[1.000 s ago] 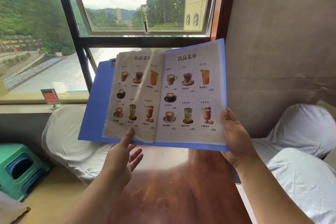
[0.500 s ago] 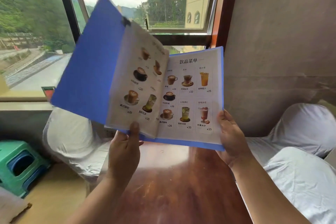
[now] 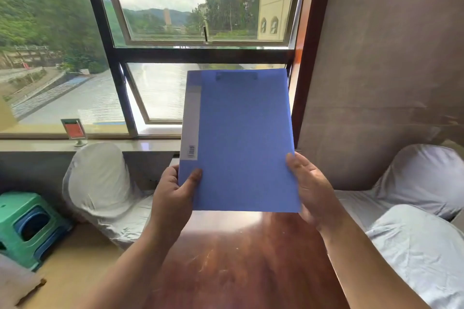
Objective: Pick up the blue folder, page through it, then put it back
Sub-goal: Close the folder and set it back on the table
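Note:
The blue folder point(image 3: 241, 138) is closed and held upright in the air above the brown wooden table point(image 3: 241, 263), its front cover facing me and its grey spine strip at the left. My left hand point(image 3: 173, 198) grips the lower left corner, thumb on the cover. Along the lower right edge my right hand point(image 3: 311, 193) holds the folder, fingers behind it. The menu pages inside are hidden.
White-covered chairs stand at the left point(image 3: 100, 180) and at the right point(image 3: 421, 233). A green plastic stool point(image 3: 27, 226) sits on the floor at the left. A small red sign point(image 3: 74, 130) stands on the window sill. A grey wall rises on the right.
The folder was open, showing menu pages. My left hand swung the left cover over to the right, and the folder is now closed, held by both hands.

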`<state>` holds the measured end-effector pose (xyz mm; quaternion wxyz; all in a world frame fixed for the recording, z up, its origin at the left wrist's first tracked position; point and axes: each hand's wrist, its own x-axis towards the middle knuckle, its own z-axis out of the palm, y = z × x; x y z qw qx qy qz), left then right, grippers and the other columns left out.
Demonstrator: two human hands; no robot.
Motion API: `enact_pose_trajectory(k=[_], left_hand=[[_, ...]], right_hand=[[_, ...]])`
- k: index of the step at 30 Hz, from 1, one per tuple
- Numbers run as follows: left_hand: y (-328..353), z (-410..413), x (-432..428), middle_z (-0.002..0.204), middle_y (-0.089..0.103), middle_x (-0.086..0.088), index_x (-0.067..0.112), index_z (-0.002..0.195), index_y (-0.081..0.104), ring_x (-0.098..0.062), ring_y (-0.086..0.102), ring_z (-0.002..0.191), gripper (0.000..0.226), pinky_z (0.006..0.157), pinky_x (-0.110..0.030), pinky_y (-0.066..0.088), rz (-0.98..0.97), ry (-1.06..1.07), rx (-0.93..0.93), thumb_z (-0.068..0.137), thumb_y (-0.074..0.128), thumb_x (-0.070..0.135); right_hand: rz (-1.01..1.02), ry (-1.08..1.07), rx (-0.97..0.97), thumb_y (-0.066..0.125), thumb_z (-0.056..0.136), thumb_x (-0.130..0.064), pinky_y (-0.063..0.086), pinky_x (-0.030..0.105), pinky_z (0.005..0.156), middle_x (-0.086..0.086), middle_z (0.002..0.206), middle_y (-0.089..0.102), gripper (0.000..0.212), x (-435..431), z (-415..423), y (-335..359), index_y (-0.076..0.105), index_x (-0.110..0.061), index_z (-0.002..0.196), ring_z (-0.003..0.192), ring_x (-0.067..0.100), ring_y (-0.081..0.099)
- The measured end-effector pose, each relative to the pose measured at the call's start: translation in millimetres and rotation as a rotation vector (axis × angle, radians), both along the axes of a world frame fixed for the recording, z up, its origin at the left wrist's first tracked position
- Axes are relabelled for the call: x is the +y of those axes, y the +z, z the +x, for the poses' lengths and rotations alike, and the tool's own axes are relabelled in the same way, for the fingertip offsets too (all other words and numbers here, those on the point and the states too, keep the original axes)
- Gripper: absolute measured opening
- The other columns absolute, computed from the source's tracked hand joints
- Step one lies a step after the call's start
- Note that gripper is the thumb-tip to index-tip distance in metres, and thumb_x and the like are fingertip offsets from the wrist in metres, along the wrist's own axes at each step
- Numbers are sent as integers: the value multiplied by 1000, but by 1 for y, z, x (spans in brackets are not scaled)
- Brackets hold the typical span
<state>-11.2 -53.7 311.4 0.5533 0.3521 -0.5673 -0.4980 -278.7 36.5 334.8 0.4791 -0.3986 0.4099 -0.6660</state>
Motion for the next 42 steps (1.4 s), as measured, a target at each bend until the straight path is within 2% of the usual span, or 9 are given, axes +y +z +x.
enact_pose_trajectory(k=[2, 8, 12, 16, 19, 29, 35, 39, 42], left_hand=[[-1, -2, 0, 100, 81, 0, 20, 107, 68, -19, 79, 88, 15, 66, -27, 63, 2, 4, 3, 96, 74, 30], [-10, -4, 8, 102, 82, -1, 20, 109, 68, -22, 79, 90, 40, 73, -40, 65, 90, 10, -58, 81, 78, 46], [-85, 12, 22, 94, 83, -8, 15, 102, 73, -32, 80, 90, 42, 80, -49, 65, 324, -61, -310, 70, 86, 40], [-208, 40, 64, 89, 82, -8, 16, 94, 72, -27, 80, 82, 25, 81, -52, 64, 556, -138, -677, 80, 90, 27], [-289, 55, 118, 80, 80, 2, 20, 85, 70, -21, 78, 78, 24, 74, -43, 64, 652, -194, -901, 79, 89, 34], [-396, 77, 222, 86, 71, 7, 26, 87, 57, -14, 67, 78, 37, 65, -36, 54, 752, -302, -1301, 76, 81, 52], [-393, 71, 227, 84, 64, 9, 29, 93, 43, -13, 64, 71, 53, 50, -32, 39, 702, -290, -1372, 71, 85, 52], [-391, 65, 229, 85, 62, 12, 32, 91, 39, -9, 63, 67, 53, 47, -30, 42, 672, -294, -1392, 73, 85, 51], [-391, 60, 228, 83, 65, 10, 32, 89, 38, -11, 66, 63, 53, 44, -30, 44, 643, -316, -1429, 75, 85, 52]], right_hand=[[1, -97, 43, 61, 107, -24, 65, 45, 80, 21, 131, 76, 28, -2, -3, 0, 73, -12, 130, 111, 40, 77], [52, -157, 131, 63, 106, -14, 67, 40, 75, 18, 116, 82, 21, 0, -6, -18, 73, -3, 121, 97, 32, 81], [302, -180, 368, 66, 102, -1, 66, 41, 80, 10, 103, 83, 12, 25, -10, -95, 73, -3, 112, 91, 27, 78], [655, -50, 589, 71, 99, -6, 54, 21, 46, -7, 80, 82, 11, 91, 1, -216, 75, -16, 102, 57, 1, 73], [879, 32, 758, 75, 94, -20, 50, 25, 39, -4, 76, 77, 9, 148, 18, -300, 72, -21, 87, 45, 1, 66], [1179, 204, 992, 72, 94, -37, 55, 37, 69, 0, 98, 73, 17, 223, 53, -402, 66, -21, 92, 86, 22, 68], [1267, 166, 1086, 74, 94, -45, 43, 34, 53, -2, 89, 66, 35, 235, 57, -404, 49, -22, 90, 73, 19, 62], [1114, 186, 1397, 68, 97, -44, 56, 41, 65, 6, 117, 63, 44, 241, 82, -393, 46, -17, 123, 98, 31, 71], [982, 315, 1367, 64, 100, -44, 58, 46, 82, 10, 129, 54, 47, 239, 122, -397, 45, -17, 133, 110, 35, 64]])
